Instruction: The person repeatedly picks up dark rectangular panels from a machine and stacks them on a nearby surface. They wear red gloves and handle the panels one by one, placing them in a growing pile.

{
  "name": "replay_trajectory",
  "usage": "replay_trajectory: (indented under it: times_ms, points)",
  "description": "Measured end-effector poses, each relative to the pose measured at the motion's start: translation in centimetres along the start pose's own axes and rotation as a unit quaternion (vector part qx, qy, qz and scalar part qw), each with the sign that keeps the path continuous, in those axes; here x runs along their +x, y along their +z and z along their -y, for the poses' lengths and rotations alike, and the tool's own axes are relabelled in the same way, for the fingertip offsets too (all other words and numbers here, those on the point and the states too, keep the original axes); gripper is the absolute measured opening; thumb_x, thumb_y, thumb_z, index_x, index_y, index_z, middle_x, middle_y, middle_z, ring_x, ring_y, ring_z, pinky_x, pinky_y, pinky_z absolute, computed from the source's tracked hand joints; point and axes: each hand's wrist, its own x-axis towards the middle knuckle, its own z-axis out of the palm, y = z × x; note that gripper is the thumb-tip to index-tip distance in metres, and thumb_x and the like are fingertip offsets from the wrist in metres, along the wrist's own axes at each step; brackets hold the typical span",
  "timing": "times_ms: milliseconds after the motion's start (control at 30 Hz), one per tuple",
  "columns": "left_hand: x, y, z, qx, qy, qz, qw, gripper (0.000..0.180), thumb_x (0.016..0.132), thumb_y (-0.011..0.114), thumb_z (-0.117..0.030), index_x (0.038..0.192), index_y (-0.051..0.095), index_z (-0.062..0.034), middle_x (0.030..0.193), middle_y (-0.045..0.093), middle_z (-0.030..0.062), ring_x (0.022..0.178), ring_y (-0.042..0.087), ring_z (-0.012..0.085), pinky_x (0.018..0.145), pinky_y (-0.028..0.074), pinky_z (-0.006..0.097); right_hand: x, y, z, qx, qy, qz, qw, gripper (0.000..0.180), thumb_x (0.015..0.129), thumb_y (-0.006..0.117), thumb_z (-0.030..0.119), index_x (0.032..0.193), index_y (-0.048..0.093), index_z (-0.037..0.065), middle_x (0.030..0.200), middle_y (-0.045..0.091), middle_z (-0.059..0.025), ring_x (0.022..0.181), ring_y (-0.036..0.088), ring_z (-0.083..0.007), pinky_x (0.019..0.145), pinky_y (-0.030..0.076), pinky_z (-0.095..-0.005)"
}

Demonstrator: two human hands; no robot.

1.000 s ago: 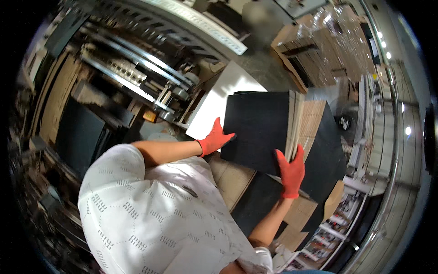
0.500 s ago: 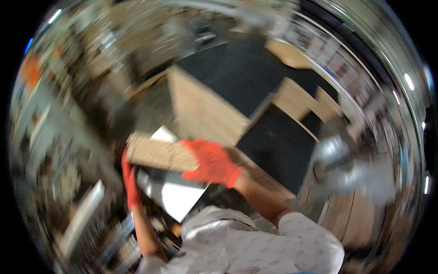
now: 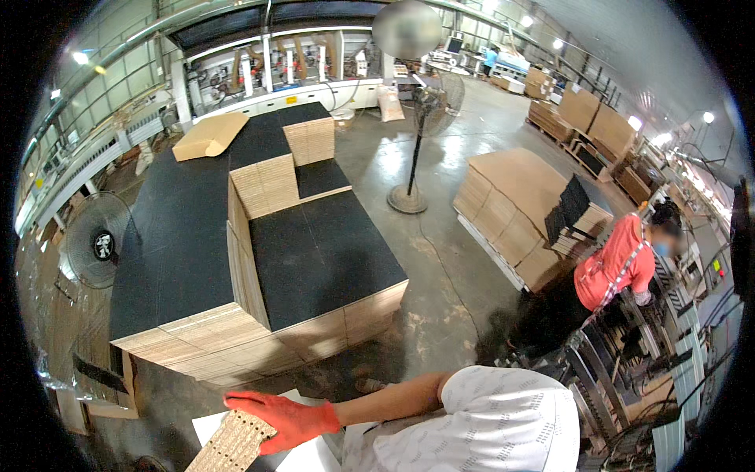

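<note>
My right hand (image 3: 287, 421), in a red glove, is closed on one end of a stack of particleboard panels (image 3: 228, 447). Rows of small dark holes dot the tan edges of the stack, which runs out of the picture at the bottom. My left hand is out of sight. Under and beside the held stack lies a white flat surface (image 3: 206, 425), partly covered by the glove. Ahead stand large stacks of black-faced boards (image 3: 322, 252) with light wood edges.
A tan sheet (image 3: 209, 135) lies on the far boards. Beyond them stands a pedestal fan (image 3: 414, 157); another fan (image 3: 102, 245) is at the left. To the right, a pallet holds stacked boards (image 3: 511, 193), and a person in a coral top (image 3: 605, 271) bends over machine rails (image 3: 605, 366).
My view has swung right, bringing the co-worker and the far machines into sight. The held panels now sit at the lower edge, and my left hand has left the picture.
</note>
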Motion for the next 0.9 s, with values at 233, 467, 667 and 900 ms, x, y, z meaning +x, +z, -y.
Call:
replay_trajectory:
  times_ms: [233,467,667,900]
  points:
    - [0.3,1.0,1.2,-0.015,0.002,0.042,0.999,0.063,0.108,0.048,-0.018,0.164,0.022,-0.0078,0.170,0.020,0.0138,0.153,0.025,0.0308,0.125,0.025,0.048,-3.7,4.8,-4.6,0.262,-0.020,-0.059,0.963,0.087,0.104,0.058,0.028,0.167,0.001,0.008,0.175,0.002,-0.0105,0.160,0.006,-0.0250,0.128,0.008,-0.0412]
    - [-0.7,0.7,2.1,-0.026,-0.007,0.053,0.998,0.063,0.108,0.048,-0.018,0.164,0.022,-0.0078,0.170,0.020,0.0141,0.153,0.026,0.0310,0.125,0.025,0.049,-3.9,5.7,-3.5,0.258,-0.004,-0.071,0.963,0.092,0.104,0.056,0.043,0.167,0.000,0.007,0.175,0.002,-0.0089,0.160,0.007,-0.0240,0.128,0.009,-0.0415]
    - [-2.8,0.8,3.2,-0.039,-0.027,0.044,0.998,0.063,0.108,0.048,-0.018,0.164,0.022,-0.0078,0.170,0.020,0.0144,0.152,0.026,0.0312,0.125,0.025,0.049,-3.8,5.5,-3.7,0.266,0.016,-0.076,0.961,0.117,0.091,0.057,0.074,0.165,0.002,0.001,0.175,0.004,-0.0116,0.160,0.005,-0.0233,0.128,0.008,-0.0415]
    - [-4.4,0.9,4.4,-0.041,-0.043,0.035,0.998,0.063,0.108,0.047,-0.018,0.164,0.021,-0.0078,0.170,0.020,0.0147,0.152,0.027,0.0315,0.125,0.026,0.049,-5.3,6.1,-7.1,0.390,0.044,-0.052,0.918,0.114,0.092,0.042,0.081,0.166,0.004,0.003,0.175,0.000,-0.0103,0.161,0.002,-0.0252,0.128,0.002,-0.0417]
